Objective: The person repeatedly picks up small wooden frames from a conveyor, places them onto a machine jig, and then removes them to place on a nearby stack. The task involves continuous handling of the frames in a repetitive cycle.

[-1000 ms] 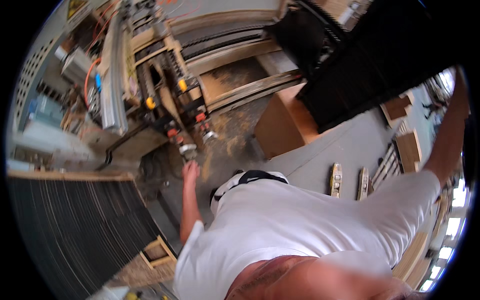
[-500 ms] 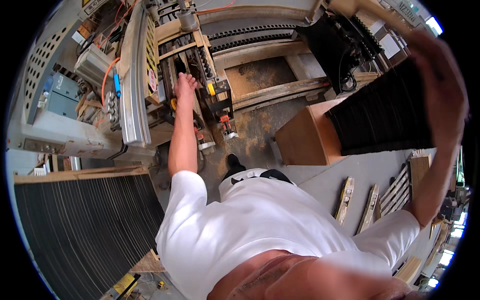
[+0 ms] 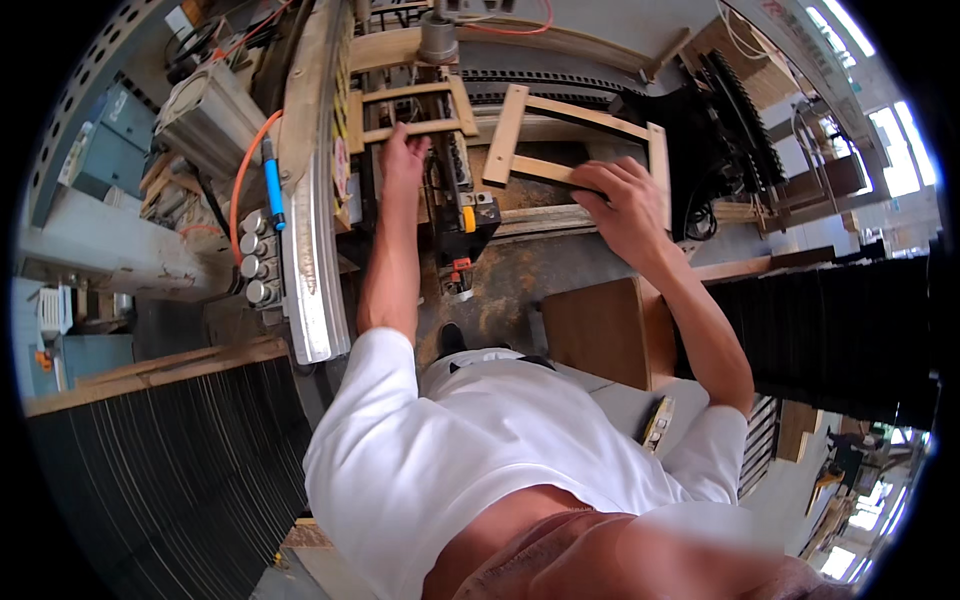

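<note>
A small wooden frame (image 3: 507, 135), two pale end pieces joined by two dark-edged rails, is in my right hand (image 3: 622, 195). My fingers are closed round its near rail, and the frame hangs over the machine bed, right of the clamps. A second, similar wooden frame (image 3: 464, 105) lies in the clamping machine (image 3: 483, 215) at the left, under a metal cylinder (image 3: 438, 40). My left hand (image 3: 404, 160) is at that frame's near rail, its fingers bent and touching it. The undersides of the left fingers are partly hidden.
Stacks of dark slats stand at the lower left (image 3: 170, 460) and at the right (image 3: 820, 330). A brown wooden box (image 3: 600, 325) stands in front of the right stack. A metal beam (image 3: 315, 250) runs beside my left arm, with a blue air fitting (image 3: 273, 185) and orange hose.
My right hand has swung from the far right in over the machine, bringing the wooden frame into full view. My left hand has shifted slightly to the frame in the clamps. The view has turned right.
</note>
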Available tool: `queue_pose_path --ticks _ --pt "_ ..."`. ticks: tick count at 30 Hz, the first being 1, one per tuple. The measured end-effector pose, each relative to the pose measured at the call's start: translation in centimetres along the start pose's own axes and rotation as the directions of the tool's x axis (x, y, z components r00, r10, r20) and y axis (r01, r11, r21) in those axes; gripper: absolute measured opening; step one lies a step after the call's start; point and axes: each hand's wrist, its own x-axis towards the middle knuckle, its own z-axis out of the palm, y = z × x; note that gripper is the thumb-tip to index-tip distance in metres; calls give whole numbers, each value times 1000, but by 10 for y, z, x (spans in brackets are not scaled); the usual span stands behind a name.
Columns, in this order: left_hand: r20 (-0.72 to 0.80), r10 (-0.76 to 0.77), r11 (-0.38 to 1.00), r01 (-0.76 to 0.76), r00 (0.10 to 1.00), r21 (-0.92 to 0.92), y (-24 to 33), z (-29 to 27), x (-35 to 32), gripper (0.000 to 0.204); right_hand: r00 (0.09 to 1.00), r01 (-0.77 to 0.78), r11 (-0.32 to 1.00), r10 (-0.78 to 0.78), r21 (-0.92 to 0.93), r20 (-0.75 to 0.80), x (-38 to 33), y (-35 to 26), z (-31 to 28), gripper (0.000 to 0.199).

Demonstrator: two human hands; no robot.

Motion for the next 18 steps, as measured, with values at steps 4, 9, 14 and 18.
queue_pose_path --ticks 4,9,14,18 --pt "178 -110 990 124 978 -68 -34 -65 -94 27 994 106 992 -108 74 27 43 20 95 20" --pt "158 -161 986 154 974 57 -32 -122 -225 28 975 220 952 -218 213 -33 97 19 218 22" --pt "98 -109 992 101 989 77 -20 -157 -306 27 953 300 931 -302 210 -19 132 14 295 27" --pt "-50 -52 990 58 997 126 -34 -177 -346 25 959 264 933 -280 244 34 146 24 312 27"
